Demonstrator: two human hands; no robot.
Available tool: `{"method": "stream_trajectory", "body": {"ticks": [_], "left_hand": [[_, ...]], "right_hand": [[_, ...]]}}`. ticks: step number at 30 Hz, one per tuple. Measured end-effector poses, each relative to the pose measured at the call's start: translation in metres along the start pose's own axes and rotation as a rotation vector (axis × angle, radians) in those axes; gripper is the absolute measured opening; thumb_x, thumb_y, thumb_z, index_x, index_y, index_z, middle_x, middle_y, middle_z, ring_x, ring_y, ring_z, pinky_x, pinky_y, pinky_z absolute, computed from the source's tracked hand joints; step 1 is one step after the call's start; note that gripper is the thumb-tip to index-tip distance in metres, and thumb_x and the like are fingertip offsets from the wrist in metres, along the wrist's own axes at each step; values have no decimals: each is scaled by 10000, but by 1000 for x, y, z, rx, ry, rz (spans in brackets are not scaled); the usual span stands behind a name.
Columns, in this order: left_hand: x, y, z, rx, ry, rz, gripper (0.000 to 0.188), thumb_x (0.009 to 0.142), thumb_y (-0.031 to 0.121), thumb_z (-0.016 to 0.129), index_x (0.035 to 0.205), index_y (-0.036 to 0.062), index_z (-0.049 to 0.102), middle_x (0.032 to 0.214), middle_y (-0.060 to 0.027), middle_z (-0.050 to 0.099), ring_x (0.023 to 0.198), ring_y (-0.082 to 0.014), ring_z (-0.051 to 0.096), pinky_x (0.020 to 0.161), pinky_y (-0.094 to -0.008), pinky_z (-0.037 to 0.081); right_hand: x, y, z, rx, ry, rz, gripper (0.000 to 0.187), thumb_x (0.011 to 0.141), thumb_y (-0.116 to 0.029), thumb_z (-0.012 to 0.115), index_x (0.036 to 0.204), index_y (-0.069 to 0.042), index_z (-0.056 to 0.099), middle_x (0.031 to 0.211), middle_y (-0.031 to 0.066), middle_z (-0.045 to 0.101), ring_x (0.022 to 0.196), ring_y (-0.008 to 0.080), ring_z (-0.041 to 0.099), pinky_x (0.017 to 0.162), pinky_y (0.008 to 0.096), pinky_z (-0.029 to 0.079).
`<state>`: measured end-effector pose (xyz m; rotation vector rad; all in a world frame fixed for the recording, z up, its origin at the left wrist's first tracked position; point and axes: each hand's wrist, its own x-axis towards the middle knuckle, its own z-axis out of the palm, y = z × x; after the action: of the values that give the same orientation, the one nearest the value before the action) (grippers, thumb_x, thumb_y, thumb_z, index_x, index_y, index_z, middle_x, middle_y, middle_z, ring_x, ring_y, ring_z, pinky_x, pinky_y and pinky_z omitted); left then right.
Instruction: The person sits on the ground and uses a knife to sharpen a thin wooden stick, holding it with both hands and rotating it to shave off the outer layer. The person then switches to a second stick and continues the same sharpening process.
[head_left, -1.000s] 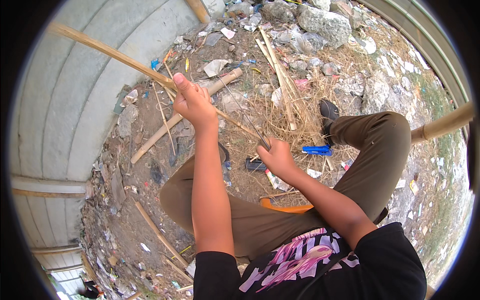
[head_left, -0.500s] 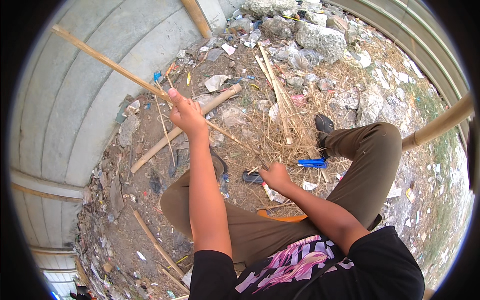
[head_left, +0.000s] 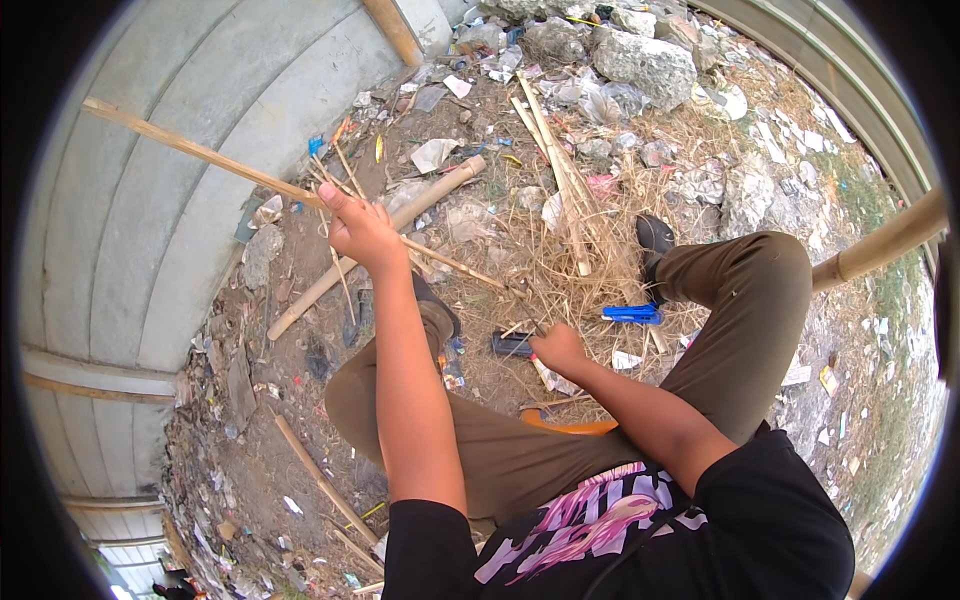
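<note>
My left hand (head_left: 364,232) is closed around a long bamboo strip (head_left: 200,150), thumb along its top. From that grip the strip slants up to the far left and down toward my other hand. My right hand (head_left: 558,350) is closed on a thin dark knife-like tool (head_left: 536,325); its handle is hidden in my fist. The tool's tip meets the near end of the strip. Right beside this hand, a black object (head_left: 510,343) lies on the ground. A blue plastic tool (head_left: 632,314) rests farther right, near my shoe.
A thick bamboo pole (head_left: 430,197) lies beyond my left hand. Split bamboo slats (head_left: 560,185) sit on a pile of shavings (head_left: 600,265). A curved orange piece (head_left: 570,425) is between my legs. Concrete wall (head_left: 190,230) stands left; rocks (head_left: 645,65) and litter lie at the back.
The strip's far end has swung lower and to the left. My left hand has shifted slightly left and down, and my right hand slightly right; both keep their hold.
</note>
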<state>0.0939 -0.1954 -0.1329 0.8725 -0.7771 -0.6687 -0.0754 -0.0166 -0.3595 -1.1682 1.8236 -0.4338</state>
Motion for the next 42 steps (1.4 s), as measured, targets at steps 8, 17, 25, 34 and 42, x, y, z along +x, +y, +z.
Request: {"method": "stream_trajectory", "body": {"ticks": [8,17,25,34,42], "left_hand": [[0,7,-5,55,10,3,661,980,595,528,582,180,202,488,72,210,394,-53,183,380,-255,146],[1,6,13,53,-67,22,640,985,591,520,597,187,211,480,67,206,384,-47,193,372,-259,144],[-5,4,1,38,-69,-24,607,986,594,514,627,181,254,493,71,236,389,-38,206,373,-250,149],[-11,1,8,11,-107,2,613,988,595,509,621,179,248,503,72,225,392,-42,205,379,-248,155],[3,8,-8,14,-104,-12,622,981,627,488,625,179,245,483,63,214,380,-52,204,381,-249,151]], "right_hand": [[-60,-119,-83,505,269,-734,257,838,-219,650,752,16,592,580,133,571,484,204,515,524,388,443],[2,32,5,99,-34,129,304,797,-260,700,833,42,691,702,232,668,661,354,684,646,457,530],[-63,-110,-77,507,219,-643,281,851,-149,691,687,-7,512,527,106,508,481,166,473,501,360,412],[-9,48,6,-129,47,-3,252,830,-242,693,884,5,695,683,176,652,635,282,670,616,424,527],[-38,-84,-68,317,122,-344,290,867,-199,663,690,-2,542,565,32,518,522,107,463,510,319,406]]}}
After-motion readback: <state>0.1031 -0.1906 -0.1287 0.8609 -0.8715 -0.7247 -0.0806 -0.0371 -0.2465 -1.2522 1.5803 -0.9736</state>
